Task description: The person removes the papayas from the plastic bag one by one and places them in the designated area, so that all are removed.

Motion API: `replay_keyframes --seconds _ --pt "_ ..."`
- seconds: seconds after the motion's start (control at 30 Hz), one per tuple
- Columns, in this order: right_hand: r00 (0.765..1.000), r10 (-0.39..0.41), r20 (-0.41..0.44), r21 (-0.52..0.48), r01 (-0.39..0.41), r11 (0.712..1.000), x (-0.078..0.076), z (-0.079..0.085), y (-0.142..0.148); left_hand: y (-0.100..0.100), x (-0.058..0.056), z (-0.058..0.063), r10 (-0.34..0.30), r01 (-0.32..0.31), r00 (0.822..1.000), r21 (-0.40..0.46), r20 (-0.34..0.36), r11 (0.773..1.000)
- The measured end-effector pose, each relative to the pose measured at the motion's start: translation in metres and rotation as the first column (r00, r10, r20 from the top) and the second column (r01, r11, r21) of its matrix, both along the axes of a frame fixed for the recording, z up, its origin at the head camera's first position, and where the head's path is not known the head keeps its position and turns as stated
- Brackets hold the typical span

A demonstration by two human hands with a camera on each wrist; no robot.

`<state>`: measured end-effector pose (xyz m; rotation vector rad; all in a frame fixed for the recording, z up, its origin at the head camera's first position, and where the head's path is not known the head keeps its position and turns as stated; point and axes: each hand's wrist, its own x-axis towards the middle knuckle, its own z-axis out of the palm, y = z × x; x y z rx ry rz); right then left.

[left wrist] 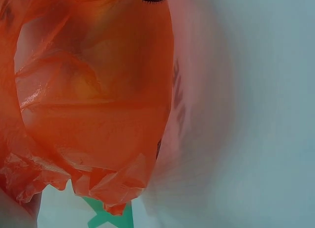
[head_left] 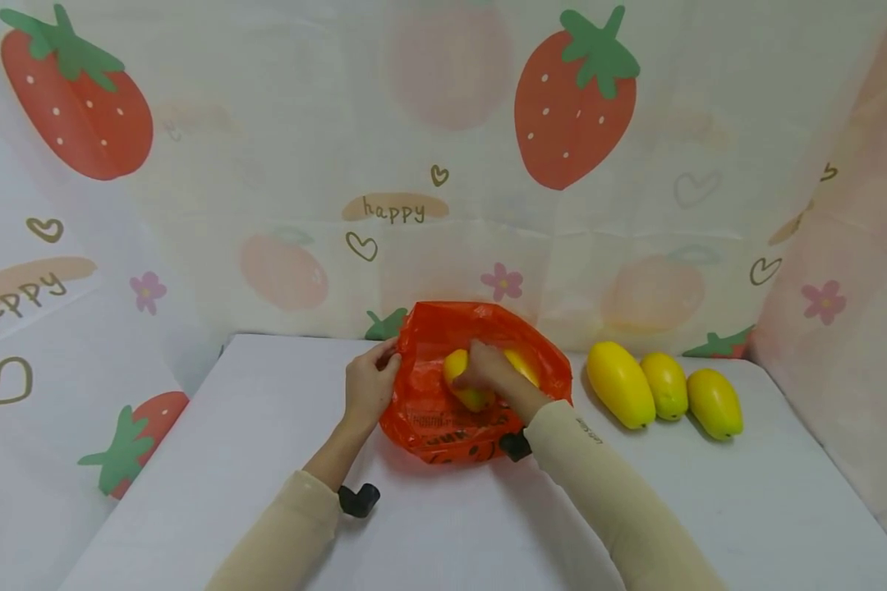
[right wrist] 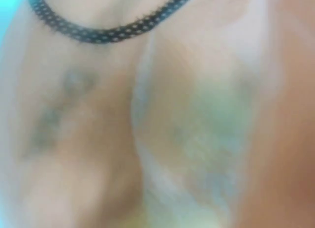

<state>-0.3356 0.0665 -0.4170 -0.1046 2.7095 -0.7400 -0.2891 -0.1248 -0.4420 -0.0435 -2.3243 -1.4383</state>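
Observation:
A red plastic bag [head_left: 421, 377] lies with its mouth open at the middle of the table. My left hand [head_left: 369, 384] pinches the bag's left rim. My right hand [head_left: 488, 367] reaches inside the bag and grips a yellow mango [head_left: 455, 365], with part of the fruit covered by the hand. Another yellow mango [head_left: 523, 366] shows behind the right wrist within the bag. In the left wrist view the red film of the bag [left wrist: 98, 134] fills much of the picture. The right wrist view is blurred, with skin and a dark band filling it.
To the right of the bag, a large yellow mango [head_left: 621, 384] and two smaller mangoes [head_left: 664, 386] lie side by side on the white table [head_left: 266, 427]. A strawberry-printed curtain [head_left: 281, 189] stands behind the table and along both sides.

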Motion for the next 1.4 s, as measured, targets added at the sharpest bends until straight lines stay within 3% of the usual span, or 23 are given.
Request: replay_keyframes --seconds 0.17,0.47,1.03,1.4 --pt "0.999 -0.042 0.035 -0.063 0.044 0.997 -0.001 0.008 0.002 -0.001 -0.001 0.001 0.006 -0.006 1.0 0.002 0.01 1.0" --pt "0.999 -0.042 -0.035 -0.109 0.038 0.993 0.0 0.024 0.002 -0.005 -0.002 0.0 0.029 -0.029 0.999 0.001 0.02 1.0" --pt "0.975 0.116 -0.19 -0.06 -0.13 0.99 0.013 0.079 0.017 -0.004 -0.001 0.0 0.016 -0.016 1.0 0.016 0.021 1.0" --pt "0.964 0.107 -0.242 -0.141 -0.144 0.98 0.023 0.109 0.035 -0.004 0.001 0.001 0.011 -0.011 1.0 0.002 0.011 1.0"
